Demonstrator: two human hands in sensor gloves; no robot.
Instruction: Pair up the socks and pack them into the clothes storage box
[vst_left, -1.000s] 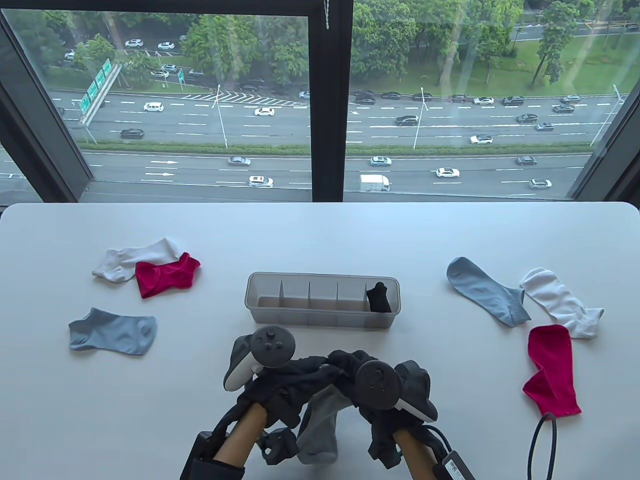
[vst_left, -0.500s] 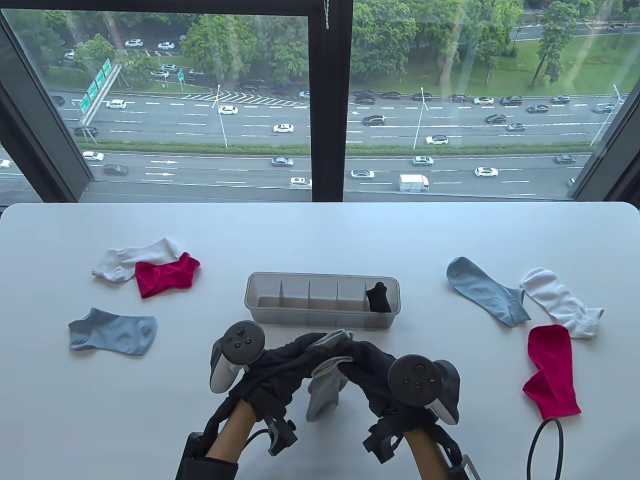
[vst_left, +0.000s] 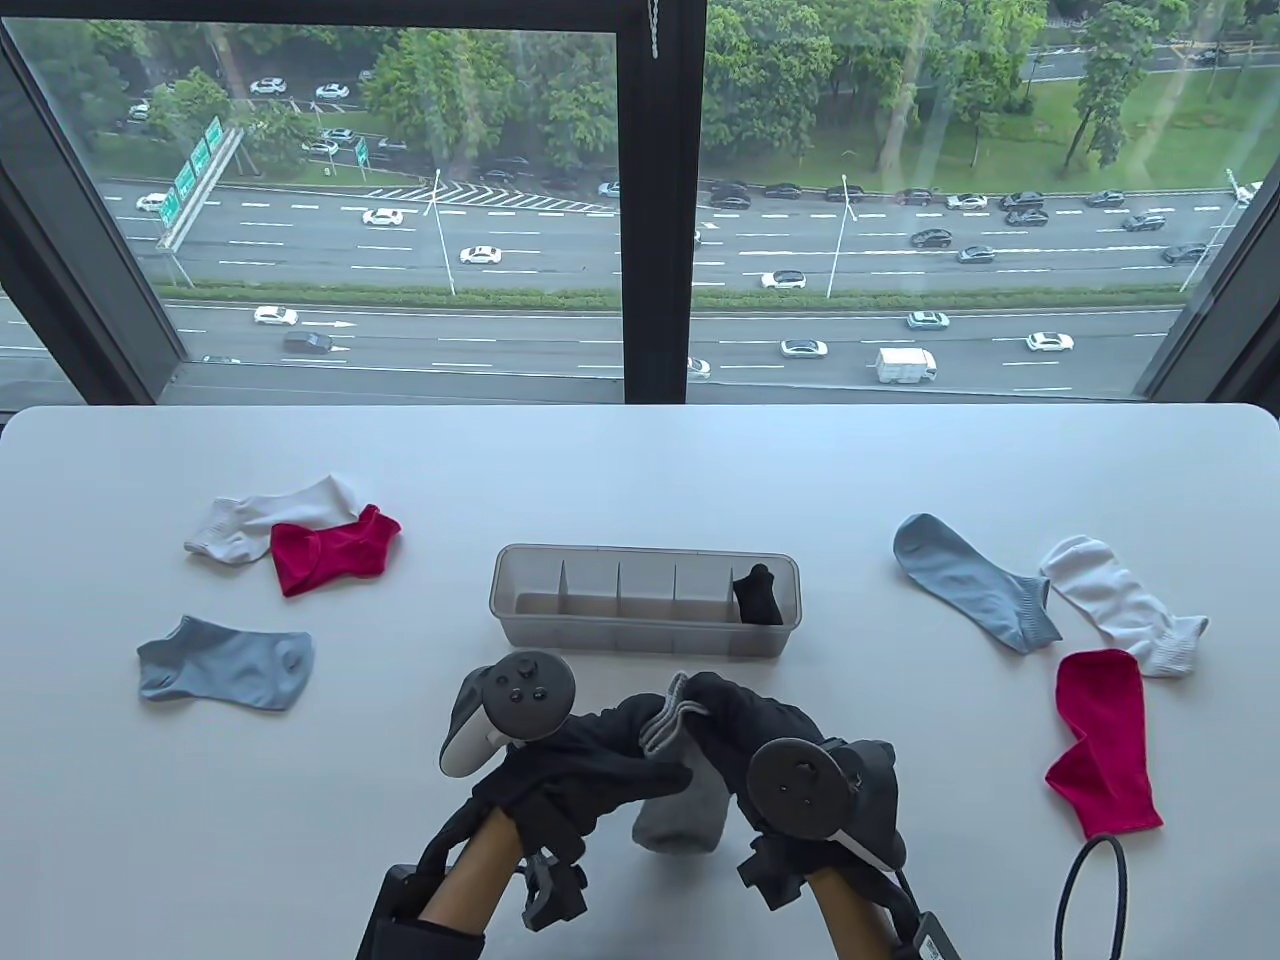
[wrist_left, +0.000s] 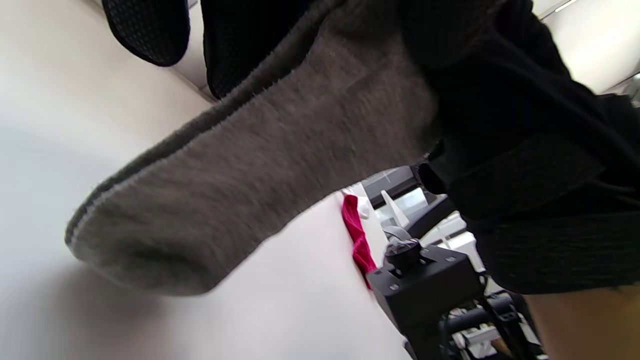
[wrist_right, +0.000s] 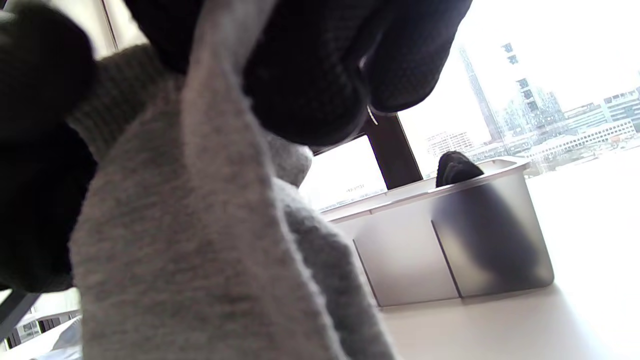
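Both hands hold a pair of grey socks (vst_left: 682, 810) above the table's front middle. My left hand (vst_left: 590, 765) grips them from the left and my right hand (vst_left: 740, 720) pinches the cuffs (vst_left: 672, 715) at the top. The grey socks (wrist_left: 240, 170) hang folded below the gloves, their toe end touching the table; they fill the right wrist view (wrist_right: 200, 240). The clear storage box (vst_left: 645, 600) with dividers stands just beyond the hands, a black sock bundle (vst_left: 757, 594) in its rightmost compartment. The box (wrist_right: 450, 240) shows close by in the right wrist view.
On the left lie a white sock (vst_left: 265, 515), a red sock (vst_left: 330, 550) and a blue sock (vst_left: 228, 665). On the right lie a blue sock (vst_left: 975, 580), a white sock (vst_left: 1125, 605) and a red sock (vst_left: 1105, 740). A black cable loop (vst_left: 1085, 890) lies at the front right.
The hands drew closer together and gathered the grey socks, which now hang shorter and doubled. The left tracker shifted right; the right hand turned and moved slightly left.
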